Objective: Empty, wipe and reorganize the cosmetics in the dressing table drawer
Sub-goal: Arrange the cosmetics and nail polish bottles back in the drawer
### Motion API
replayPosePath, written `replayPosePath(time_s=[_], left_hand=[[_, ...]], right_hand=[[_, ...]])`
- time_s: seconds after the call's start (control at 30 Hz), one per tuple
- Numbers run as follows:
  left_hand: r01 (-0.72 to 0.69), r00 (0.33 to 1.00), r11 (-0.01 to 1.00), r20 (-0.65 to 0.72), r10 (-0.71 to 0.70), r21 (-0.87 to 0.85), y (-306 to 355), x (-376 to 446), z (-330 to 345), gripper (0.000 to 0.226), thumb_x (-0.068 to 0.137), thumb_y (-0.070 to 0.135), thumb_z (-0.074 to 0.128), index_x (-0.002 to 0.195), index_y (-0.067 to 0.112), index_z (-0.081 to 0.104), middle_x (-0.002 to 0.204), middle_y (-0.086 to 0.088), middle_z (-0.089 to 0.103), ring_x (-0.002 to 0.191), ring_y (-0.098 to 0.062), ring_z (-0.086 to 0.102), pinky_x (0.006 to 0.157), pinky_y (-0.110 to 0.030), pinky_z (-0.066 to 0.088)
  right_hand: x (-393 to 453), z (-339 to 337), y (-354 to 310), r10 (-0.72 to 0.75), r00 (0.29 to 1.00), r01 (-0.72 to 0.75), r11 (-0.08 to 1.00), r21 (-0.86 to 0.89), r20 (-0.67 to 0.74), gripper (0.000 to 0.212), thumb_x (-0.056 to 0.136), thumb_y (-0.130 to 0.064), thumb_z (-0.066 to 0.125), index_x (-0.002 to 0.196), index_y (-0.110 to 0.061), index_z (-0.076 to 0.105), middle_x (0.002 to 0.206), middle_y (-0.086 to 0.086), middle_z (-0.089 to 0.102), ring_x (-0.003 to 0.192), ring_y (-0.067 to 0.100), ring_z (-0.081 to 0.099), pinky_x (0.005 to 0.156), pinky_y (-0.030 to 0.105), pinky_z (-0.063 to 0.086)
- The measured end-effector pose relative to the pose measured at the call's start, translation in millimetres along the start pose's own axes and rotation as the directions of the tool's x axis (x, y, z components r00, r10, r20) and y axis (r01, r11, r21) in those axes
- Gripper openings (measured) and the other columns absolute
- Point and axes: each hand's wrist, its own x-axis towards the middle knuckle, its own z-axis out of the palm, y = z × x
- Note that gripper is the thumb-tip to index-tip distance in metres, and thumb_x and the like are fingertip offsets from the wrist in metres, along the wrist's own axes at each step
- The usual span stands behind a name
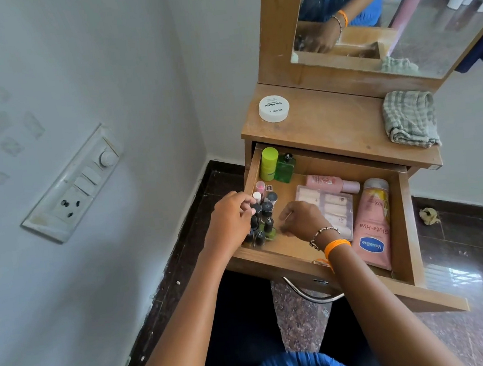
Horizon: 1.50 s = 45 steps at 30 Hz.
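Both hands are down in the open drawer (406, 226), working the left-hand corner. The left hand (232, 219) has its fingers curled onto the cap of one nail polish bottle in the cluster of nail polish bottles (263, 219). The right hand (303, 219) sits just beside that cluster, loosely closed; whether it holds anything, I cannot tell. Those little bottles look like glass: light, hard, slick, easily toppled, so best pinched by the cap. The Vaseline tube (373, 229) lies flat at the drawer's right. The wiping cloth (409, 119) rests on the desk (332, 127).
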Motion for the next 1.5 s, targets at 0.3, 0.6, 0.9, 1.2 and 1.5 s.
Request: replayPosePath(time_s=[0.3, 0.6, 0.9, 1.2, 1.5], left_hand=[[0.063, 0.997, 0.996, 0.031, -0.065, 0.057, 11.9, 29.1, 6.0, 0.040, 0.098, 0.014, 0.041, 0.138, 0.020, 0.045, 0.133, -0.009, 0.050, 0.117, -0.023, 0.054, 0.096, -0.035, 0.048], [0.043, 0.997, 0.992, 0.060, -0.051, 0.118, 12.3, 33.1, 9.2, 0.040, 0.097, 0.010, 0.043, 0.136, 0.017, 0.048, 0.105, -0.005, 0.052, 0.096, -0.024, 0.057, 0.073, -0.024, 0.041], [0.073, 0.991, 0.994, 0.106, -0.082, 0.087, 9.0, 36.0, 6.7, 0.041, 0.098, 0.009, 0.038, 0.135, 0.021, 0.049, 0.126, -0.013, 0.053, 0.110, -0.029, 0.056, 0.086, -0.032, 0.048], [-0.047, 0.986, 0.991, -0.165, 0.026, -0.124, 32.1, 50.7, -8.3, 0.026, 0.093, 0.006, 0.049, 0.113, 0.011, 0.064, 0.107, 0.000, 0.062, 0.079, 0.002, 0.054, 0.068, -0.006, 0.044], [-0.167, 0.974, 0.984, -0.143, 0.174, 0.062, 57.2, 99.4, -3.9, 0.037, 0.090, 0.004, 0.054, 0.127, 0.006, 0.054, 0.128, -0.008, 0.052, 0.122, -0.021, 0.044, 0.099, -0.025, 0.037]], right_hand=[[11.0, -9.9, -13.5, -0.117, 0.993, 0.118, 0.993, 0.011, -0.027, 0.060, 0.085, 0.009, 0.040, 0.141, -0.013, 0.036, 0.133, 0.014, 0.052, 0.122, 0.032, 0.048, 0.100, 0.035, 0.042], [7.2, 9.9, -26.3, -0.141, 0.990, 0.142, 0.988, -0.066, 0.019, 0.067, 0.092, 0.002, 0.038, 0.149, -0.011, 0.006, 0.136, 0.022, 0.048, 0.121, 0.036, 0.048, 0.093, 0.035, 0.041], [15.3, 4.6, -12.2, -0.072, 0.997, 0.072, 0.997, 0.042, 0.000, 0.060, 0.091, 0.004, 0.040, 0.147, -0.008, 0.020, 0.143, 0.014, 0.045, 0.125, 0.033, 0.048, 0.104, 0.036, 0.038], [2.6, -53.0, -36.3, -0.217, 0.779, 0.365, 0.920, 0.142, -0.589, 0.018, 0.084, 0.001, 0.050, 0.086, -0.009, 0.065, 0.077, 0.000, 0.066, 0.072, 0.015, 0.059, 0.065, 0.018, 0.044], [87.8, -98.6, -87.7, -0.346, 0.778, 0.353, 0.931, -0.091, -0.525, 0.049, 0.086, -0.005, 0.054, 0.133, -0.006, 0.042, 0.135, 0.017, 0.044, 0.121, 0.036, 0.040, 0.099, 0.033, 0.029]])
